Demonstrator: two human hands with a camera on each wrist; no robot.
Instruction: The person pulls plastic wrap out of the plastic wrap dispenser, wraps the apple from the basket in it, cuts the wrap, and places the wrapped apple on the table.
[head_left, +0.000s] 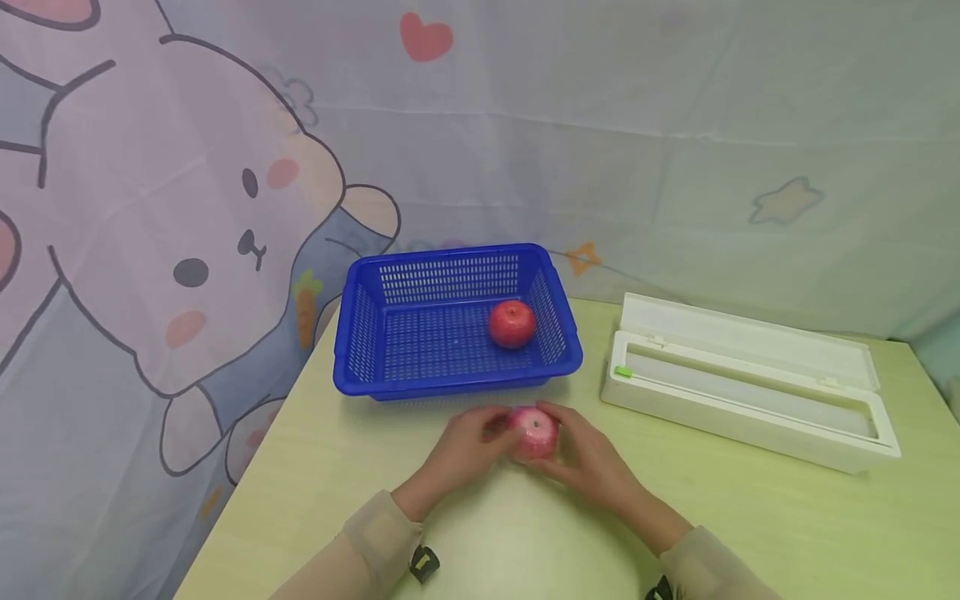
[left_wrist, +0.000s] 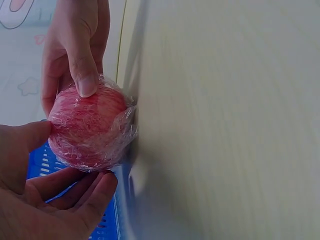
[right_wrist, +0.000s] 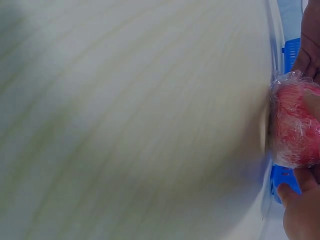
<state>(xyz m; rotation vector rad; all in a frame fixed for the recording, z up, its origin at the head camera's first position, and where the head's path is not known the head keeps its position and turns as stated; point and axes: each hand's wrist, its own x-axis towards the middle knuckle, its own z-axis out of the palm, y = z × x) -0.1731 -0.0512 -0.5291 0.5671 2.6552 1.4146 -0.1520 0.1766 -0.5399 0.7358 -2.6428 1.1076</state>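
A red apple [head_left: 536, 440] wrapped in crinkled clear plastic film is held between both hands, just in front of the blue basket [head_left: 457, 387]. My left hand [head_left: 467, 450] grips its left side; in the left wrist view the thumb and fingers [left_wrist: 107, 187] touch opposite sides of it. From the right, my right hand [head_left: 600, 468] holds the same apple, its thumb [left_wrist: 84, 82] laid over the film. Loose film edges bunch on the underside of the wrapped apple [right_wrist: 294, 130] in the right wrist view.
Another red apple [head_left: 512, 324] lies in the basket's right part. To the right stands a long white film dispenser [head_left: 738, 421] with its lid raised, a roll inside and a green slider [head_left: 623, 372] at its left end. A patterned cloth [head_left: 525, 167] hangs behind the table.
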